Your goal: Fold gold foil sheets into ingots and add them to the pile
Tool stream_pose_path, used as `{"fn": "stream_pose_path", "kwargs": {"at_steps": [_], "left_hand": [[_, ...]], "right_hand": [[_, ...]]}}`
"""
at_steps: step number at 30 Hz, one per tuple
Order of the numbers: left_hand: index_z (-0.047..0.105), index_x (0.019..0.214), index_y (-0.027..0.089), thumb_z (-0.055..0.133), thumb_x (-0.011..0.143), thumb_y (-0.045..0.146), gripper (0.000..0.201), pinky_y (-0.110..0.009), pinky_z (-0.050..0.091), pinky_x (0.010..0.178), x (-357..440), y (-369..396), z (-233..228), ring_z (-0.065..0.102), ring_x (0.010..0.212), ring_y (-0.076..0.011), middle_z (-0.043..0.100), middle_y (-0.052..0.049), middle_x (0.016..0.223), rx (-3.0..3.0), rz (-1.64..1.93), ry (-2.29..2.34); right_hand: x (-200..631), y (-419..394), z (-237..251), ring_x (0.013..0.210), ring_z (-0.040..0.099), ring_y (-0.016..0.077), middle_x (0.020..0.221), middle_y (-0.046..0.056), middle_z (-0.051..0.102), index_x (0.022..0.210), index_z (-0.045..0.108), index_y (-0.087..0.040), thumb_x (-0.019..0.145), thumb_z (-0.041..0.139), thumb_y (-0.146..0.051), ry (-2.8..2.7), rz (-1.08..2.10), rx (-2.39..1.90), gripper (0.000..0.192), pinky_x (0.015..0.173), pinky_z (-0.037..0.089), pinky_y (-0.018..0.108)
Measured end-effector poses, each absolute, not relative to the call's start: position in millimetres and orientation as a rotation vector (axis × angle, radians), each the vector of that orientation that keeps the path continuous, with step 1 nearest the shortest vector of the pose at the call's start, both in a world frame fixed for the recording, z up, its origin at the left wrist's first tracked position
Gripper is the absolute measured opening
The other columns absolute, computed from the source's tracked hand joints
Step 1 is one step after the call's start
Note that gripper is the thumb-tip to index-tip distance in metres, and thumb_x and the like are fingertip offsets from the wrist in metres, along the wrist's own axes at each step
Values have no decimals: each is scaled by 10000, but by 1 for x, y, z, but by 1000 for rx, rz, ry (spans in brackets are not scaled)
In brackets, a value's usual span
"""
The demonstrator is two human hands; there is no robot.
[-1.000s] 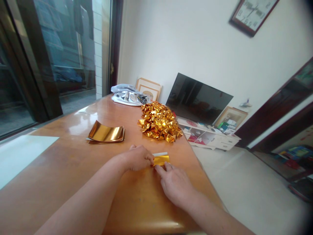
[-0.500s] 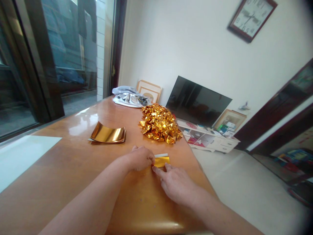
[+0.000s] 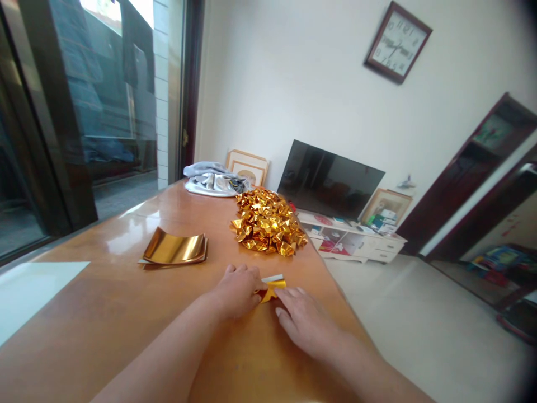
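Fingers (image 3: 257, 287) of left hand (image 3: 237, 291) pinch small gold foil (image 3: 272, 286), right hand (image 3: 302, 319) flat at 5 o'clock touching it; thin, slippery, creases easily, probably best gripped at folded edges.

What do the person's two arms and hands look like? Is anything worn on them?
Both forearms are bare, with no sleeves in view. The left hand and the right hand wear no gloves, and no rings, watch or bracelet can be seen. The fingers are bare too.
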State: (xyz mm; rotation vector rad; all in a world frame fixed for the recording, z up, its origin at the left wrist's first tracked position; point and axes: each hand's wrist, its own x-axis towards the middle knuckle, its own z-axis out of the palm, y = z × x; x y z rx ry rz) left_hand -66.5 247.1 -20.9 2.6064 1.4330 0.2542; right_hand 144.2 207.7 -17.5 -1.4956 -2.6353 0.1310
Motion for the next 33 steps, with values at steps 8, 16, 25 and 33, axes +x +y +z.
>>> {"fn": "stream_pose_path", "kwargs": {"at_steps": [8, 16, 25, 33], "left_hand": [[722, 950, 311, 502, 844, 265, 248, -422, 363, 824, -65, 251, -27, 541, 978, -277, 614, -72, 1030, 2617, 265, 1422], [703, 878, 318, 515, 799, 224, 225, -410, 334, 799, -63, 255, -33, 536, 933, -262, 618, -38, 976, 2580, 372, 1415], [718, 908, 328, 558, 757, 246, 235, -389, 327, 790, -64, 258, -31, 556, 936, -263, 642, -38, 956, 2461, 363, 1469], [733, 865, 323, 536, 832, 306, 201, -381, 329, 830, -71, 264, -33, 590, 969, -242, 698, 5, 971, 2305, 401, 1473]], "right_hand": [[158, 237, -30, 1002, 550, 245, 1044, 91, 610, 1203, 655, -231, 1018, 402, -367, -2588, 2, -1574, 341, 878, 418, 345], [169, 250, -37, 957, 539, 229, 983, 69, 591, 1191, 665, -283, 1026, 387, -323, -2522, 15, -1540, 326, 815, 399, 321], [174, 256, -47, 956, 527, 228, 953, 68, 580, 1203, 673, -294, 1000, 450, -306, -2448, 74, -1523, 302, 826, 398, 316], [178, 253, -47, 957, 524, 237, 966, 78, 581, 1232, 658, -297, 1001, 449, -325, -2433, 51, -1521, 313, 821, 399, 326]]}}
